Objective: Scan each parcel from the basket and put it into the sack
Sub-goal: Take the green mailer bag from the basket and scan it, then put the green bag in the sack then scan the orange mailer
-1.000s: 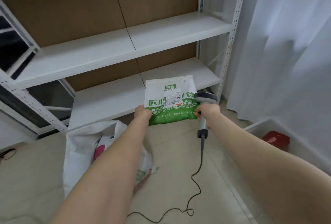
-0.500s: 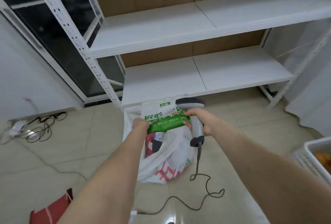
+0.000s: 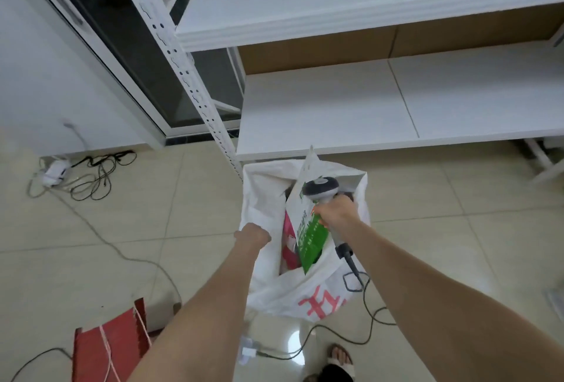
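Green-and-white parcel (image 3: 309,235) half down in the sack (image 3: 265,198) mouth, by its right edge, not released yet. Right hand (image 3: 337,210): fingers wrap the scanner (image 3: 320,188) handle and seem to pinch the parcel too. Left hand (image 3: 253,233): fingers curl on the sack's left rim, holding it open. Sack already holds a pink parcel (image 3: 288,247), others unclear. Basket out of view, so can't tell what's left.

The person is showing a bare left forearm (image 3: 213,299) and a bare right forearm (image 3: 427,284), each uncovered down to the left hand (image 3: 253,233) and the right hand (image 3: 337,209). At the bottom edge one foot (image 3: 338,354) is wearing a pale slide sandal (image 3: 343,362) with one broad strap, and the toes (image 3: 337,350) are sticking out in front. Dark cloth (image 3: 334,375) is covering the leg just above this foot; which garment it is cannot be told.
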A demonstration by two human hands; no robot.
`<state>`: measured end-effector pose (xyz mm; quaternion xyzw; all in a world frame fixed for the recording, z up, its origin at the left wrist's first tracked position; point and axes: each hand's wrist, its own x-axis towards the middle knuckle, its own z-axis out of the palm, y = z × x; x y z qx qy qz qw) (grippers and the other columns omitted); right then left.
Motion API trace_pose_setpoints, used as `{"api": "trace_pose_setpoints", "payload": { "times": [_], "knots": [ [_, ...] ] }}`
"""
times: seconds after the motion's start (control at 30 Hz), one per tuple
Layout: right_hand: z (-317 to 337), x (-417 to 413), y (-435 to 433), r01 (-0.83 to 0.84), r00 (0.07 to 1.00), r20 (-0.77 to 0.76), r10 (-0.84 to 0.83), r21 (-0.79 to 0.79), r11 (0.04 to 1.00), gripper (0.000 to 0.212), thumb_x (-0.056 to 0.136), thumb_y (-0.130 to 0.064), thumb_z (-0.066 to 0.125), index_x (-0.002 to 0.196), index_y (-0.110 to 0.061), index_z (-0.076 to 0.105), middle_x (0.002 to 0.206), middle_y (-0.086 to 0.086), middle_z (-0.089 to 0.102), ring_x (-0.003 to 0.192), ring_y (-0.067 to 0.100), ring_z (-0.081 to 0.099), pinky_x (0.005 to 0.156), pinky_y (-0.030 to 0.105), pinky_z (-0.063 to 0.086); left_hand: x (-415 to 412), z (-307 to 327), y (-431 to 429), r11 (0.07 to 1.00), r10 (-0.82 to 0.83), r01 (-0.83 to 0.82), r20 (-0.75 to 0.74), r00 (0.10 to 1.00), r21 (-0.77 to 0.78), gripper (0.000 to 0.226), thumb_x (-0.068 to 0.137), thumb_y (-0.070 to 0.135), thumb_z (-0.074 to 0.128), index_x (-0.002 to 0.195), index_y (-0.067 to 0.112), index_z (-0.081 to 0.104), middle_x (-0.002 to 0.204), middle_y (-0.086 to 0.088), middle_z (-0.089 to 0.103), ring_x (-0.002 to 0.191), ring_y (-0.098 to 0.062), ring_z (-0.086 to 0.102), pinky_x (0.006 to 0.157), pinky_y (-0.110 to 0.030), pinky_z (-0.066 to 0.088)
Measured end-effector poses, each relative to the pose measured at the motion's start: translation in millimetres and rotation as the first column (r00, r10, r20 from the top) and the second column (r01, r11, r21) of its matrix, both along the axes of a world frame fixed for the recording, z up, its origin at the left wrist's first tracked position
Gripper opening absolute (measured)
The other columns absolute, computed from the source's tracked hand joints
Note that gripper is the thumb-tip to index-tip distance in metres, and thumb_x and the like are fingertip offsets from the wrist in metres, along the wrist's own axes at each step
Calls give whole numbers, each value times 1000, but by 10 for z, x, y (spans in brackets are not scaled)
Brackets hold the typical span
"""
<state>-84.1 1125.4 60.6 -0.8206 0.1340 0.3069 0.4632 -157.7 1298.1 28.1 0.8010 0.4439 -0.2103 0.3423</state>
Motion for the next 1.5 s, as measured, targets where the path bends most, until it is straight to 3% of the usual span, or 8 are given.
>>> {"api": "trace_pose_setpoints", "payload": {
  "times": [0.17, 0.23, 0.33, 0.67, 0.83, 1.0, 1.2, 1.5],
  "knots": [
    [-529, 271, 348, -2, 998, -58, 1, -22, 1000, 10, 81, -16, 63, 83, -6, 61, 74, 8, 60, 66, 23, 55, 67, 32, 48, 150, -424, 284, 996, -83, 80, -123, 989, -24, 29, 92, 23, 56, 69, 23, 38, 80, -1, 44, 111, -21, 46, 83, -21, 34],
    [-757, 347, 461, 42, 994, -99, -41, 3, 999, 15, 83, -17, 63, 91, -4, 62, 79, 9, 63, 69, 22, 57, 67, 31, 49, 213, -657, 427, 996, -86, 83, -130, 988, -30, 7, 89, 27, 60, 92, 22, 57, 94, -4, 53, 108, -19, 48, 86, -20, 35],
    [-1085, 438, 614, 144, 977, -166, -135, 41, 989, 24, 85, -19, 66, 101, -1, 63, 90, 10, 68, 75, 21, 61, 69, 30, 52, 338, -996, 609, 995, -93, 89, -128, 987, -37, 45, 83, 32, 67, 126, 23, 58, 129, -5, 56, 126, -26, 43, 105, -29, 38],
    [-1850, 377, 891, 182, 957, -241, -163, 60, 981, 15, 84, -15, 69, 88, -6, 58, 70, 3, 55, 68, 19, 55, 72, 36, 51, 658, -1438, 715, 990, -5, 9, 27, 1000, -137, 62, 88, 15, 61, 144, 6, 37, 148, -12, 38, 128, -30, 45, 105, -39, 41],
    [-2005, 304, 771, 180, 938, -314, -147, 78, 981, 35, 88, -14, 66, 118, 3, 61, 90, 5, 60, 81, 21, 59, 73, 31, 50, 762, -1437, 580, 974, -63, 63, 6, 998, -218, 59, 90, 10, 59, 144, 6, 36, 145, -12, 41, 129, -28, 44, 107, -38, 39],
    [-1646, 375, 483, 233, 923, -317, -217, 13, 972, 44, 86, -17, 70, 121, 5, 56, 113, 15, 59, 108, 29, 59, 99, 41, 48, 865, -1044, 345, 964, -183, 173, -31, 983, -200, 41, 93, 7, 52, 134, 0, 48, 135, -14, 51, 114, -28, 52, 98, -35, 43],
    [-764, 265, 51, 428, 889, -273, -367, 217, 877, 11, 80, 5, 69, 76, -3, 62, 79, 18, 63, 65, 24, 60, 52, 28, 49, 1131, -223, -94, 934, -331, 331, 24, 943, -137, 41, 93, 7, 52, 134, 5, 50, 137, -13, 50, 122, -30, 50, 101, -35, 44],
    [772, 105, -1354, 588, 777, -108, -620, 474, 655, 18, 85, 3, 60, 74, -11, 55, 68, 9, 60, 53, 16, 52, 54, 24, 39, 1551, 1170, -1667, 800, -555, 594, 267, 788, -87, 39, 91, 9, 51, 130, 10, 54, 134, -13, 55, 122, -32, 52, 103, -40, 43]
  ]
}}
